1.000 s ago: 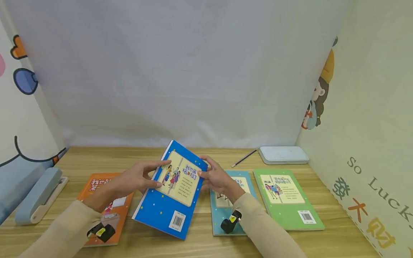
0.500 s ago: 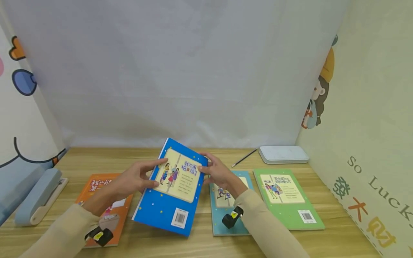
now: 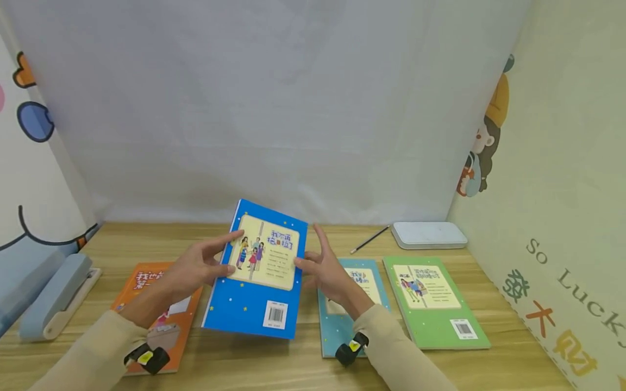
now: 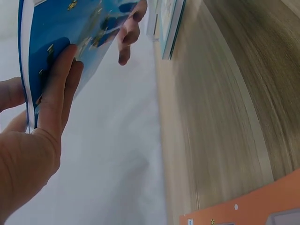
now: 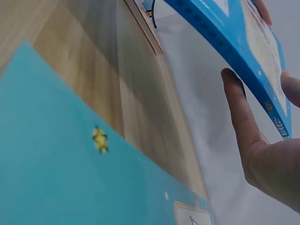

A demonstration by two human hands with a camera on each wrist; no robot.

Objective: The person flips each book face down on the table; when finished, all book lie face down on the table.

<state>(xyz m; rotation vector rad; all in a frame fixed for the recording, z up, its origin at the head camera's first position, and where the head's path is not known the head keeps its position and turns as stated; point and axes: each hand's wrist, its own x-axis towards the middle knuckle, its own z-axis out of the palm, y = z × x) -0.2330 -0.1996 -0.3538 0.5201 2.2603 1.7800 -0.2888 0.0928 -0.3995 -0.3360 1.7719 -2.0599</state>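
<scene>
A blue book [image 3: 244, 301] is held up off the table in the head view, its barcode side facing me and its top edge slanting down to the right. My left hand [image 3: 188, 271] grips its left edge, thumb and index finger on the near cover; the left wrist view shows other fingers behind the book. At the right edge, my right hand [image 3: 335, 277] pinches it, thumb on the cover and index finger raised off the top corner. Below lie an orange book [image 3: 161, 342], partly hidden by the left forearm, and a teal book [image 3: 332, 328] partly behind the right hand.
A green book [image 3: 435, 320] lies right of the teal one. Behind it are a pencil [image 3: 370, 239] and a pale case [image 3: 430, 235]. A blue-and-white stapler [image 3: 58, 298] stands at the left. A grey cloth [image 3: 274, 108] hangs at the wooden table's back.
The blue book has risen and shifted slightly left, turning more upright. My right index finger has lifted away from the book's corner while the thumb stays on the cover.
</scene>
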